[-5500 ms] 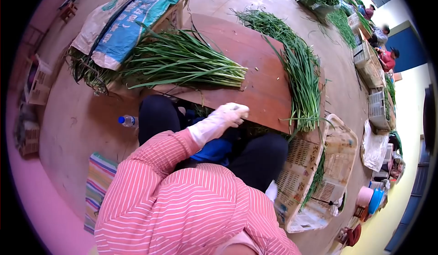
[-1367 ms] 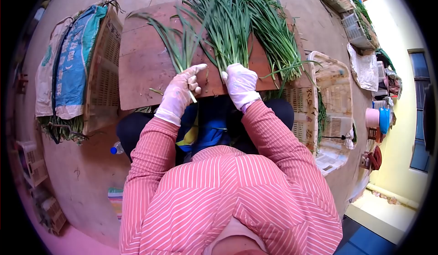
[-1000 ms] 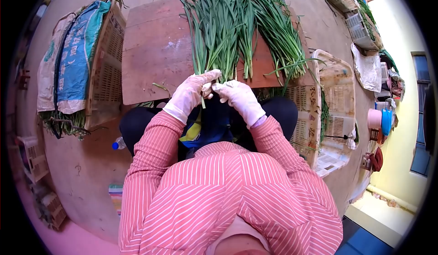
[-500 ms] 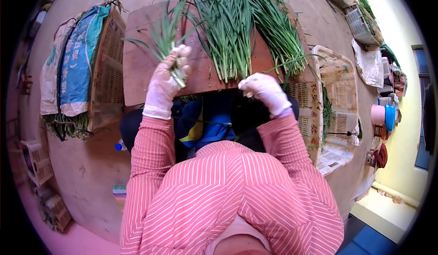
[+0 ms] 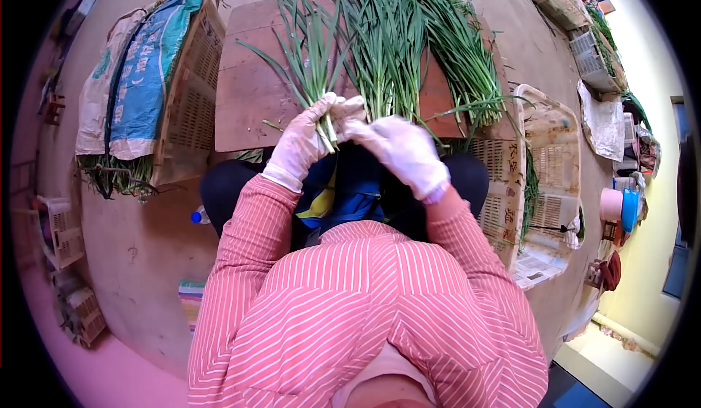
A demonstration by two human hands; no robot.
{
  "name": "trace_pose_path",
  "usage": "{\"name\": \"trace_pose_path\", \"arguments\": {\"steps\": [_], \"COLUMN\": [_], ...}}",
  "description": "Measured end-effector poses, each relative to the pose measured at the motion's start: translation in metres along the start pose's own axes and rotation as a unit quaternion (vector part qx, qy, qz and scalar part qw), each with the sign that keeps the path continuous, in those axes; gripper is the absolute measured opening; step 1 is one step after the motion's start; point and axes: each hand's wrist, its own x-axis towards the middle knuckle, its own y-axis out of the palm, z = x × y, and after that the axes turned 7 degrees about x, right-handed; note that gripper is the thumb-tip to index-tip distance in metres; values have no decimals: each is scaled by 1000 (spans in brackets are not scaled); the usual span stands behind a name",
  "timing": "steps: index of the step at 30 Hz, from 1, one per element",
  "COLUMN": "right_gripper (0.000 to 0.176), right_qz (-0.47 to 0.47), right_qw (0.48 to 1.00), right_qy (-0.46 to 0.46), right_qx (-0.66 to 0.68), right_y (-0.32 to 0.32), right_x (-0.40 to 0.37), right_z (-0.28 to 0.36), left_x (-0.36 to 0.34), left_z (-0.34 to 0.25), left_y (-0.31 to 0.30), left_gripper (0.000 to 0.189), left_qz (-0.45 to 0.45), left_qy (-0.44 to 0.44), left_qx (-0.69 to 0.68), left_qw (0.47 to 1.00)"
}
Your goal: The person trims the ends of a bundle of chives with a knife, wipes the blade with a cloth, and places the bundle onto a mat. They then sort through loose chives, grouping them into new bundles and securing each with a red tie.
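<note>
My left hand (image 5: 303, 141), in a pale glove, grips a small bunch of green chives (image 5: 310, 50) by its white root ends at the near edge of a brown wooden board (image 5: 252, 98). My right hand (image 5: 398, 149), also gloved, reaches across and its fingertips touch the root ends of that bunch. A big pile of chives (image 5: 409, 36) lies on the board just beyond both hands, with its roots toward me.
A plastic crate (image 5: 190, 94) covered by a blue and white sack (image 5: 135, 79) stands left of the board. A pale basket (image 5: 544, 167) stands at the right. A water bottle (image 5: 198, 217) lies on the floor by my left leg. More crates line the far right.
My left hand, lifted over the board half a second ago, has come back down to the near edge with its bunch. My right hand has moved left to meet it.
</note>
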Motion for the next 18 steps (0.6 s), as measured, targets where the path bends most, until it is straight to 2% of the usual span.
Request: {"name": "trace_pose_path", "arguments": {"steps": [1,3,4,5,7,9,11,12,13,16,18], "right_gripper": [43,43,40,40,38,36,35,35,37,42,44], "right_qz": [90,144,187,190,253,261,282,322,303,265,251], "right_qw": [978,968,954,953,910,888,852,826,819,826,836], "right_qy": [53,110,98,97,147,165,223,267,259,214,217], "right_qx": [179,173,212,212,292,340,382,377,413,449,437], "right_y": [19,40,57,58,53,50,44,40,45,51,54], "right_x": [11,21,30,29,27,21,15,15,9,8,4], "right_z": [-6,2,-16,-15,-10,-4,-1,-1,-5,-5,-1], "left_x": [-1,8,3,1,1,0,1,5,10,14,12], "left_z": [3,7,9,9,7,6,3,-3,-5,-14,-19], "left_y": [-3,-13,-13,-16,-23,-14,-5,-11,-13,-7,-6], "left_gripper": [35,38,40,40,43,40,37,35,34,34,30], "left_qz": [55,53,39,36,23,-2,-50,-32,-67,-113,-43], "left_qy": [-35,-109,-92,-90,-122,-94,-40,-43,-14,-3,51], "left_qx": [-10,-89,59,58,125,106,69,36,40,83,99], "left_qw": [998,989,993,994,984,990,996,998,997,990,993]}}
